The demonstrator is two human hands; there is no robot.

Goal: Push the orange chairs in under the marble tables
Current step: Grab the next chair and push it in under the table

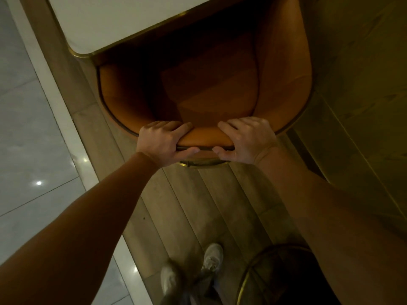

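Left hand point(164, 140) and right hand point(246, 140) grasp the orange chair's point(207, 84) backrest; push evenly, straight under the marble table point(114, 20).

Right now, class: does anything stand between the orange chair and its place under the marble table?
Nothing visible does. The orange chair already sits partly under the marble table; the left hand and right hand grip its backrest. The space beneath the table is hidden.

The front of the chair point(204, 84) sits under the table point(105, 18). The left hand point(160, 142) and the right hand point(246, 139) grip the chair's back, side by side. Two shoes point(212, 257) stand behind the chair on the floor boards point(198, 205). Tiles point(26, 128) lie to the left.
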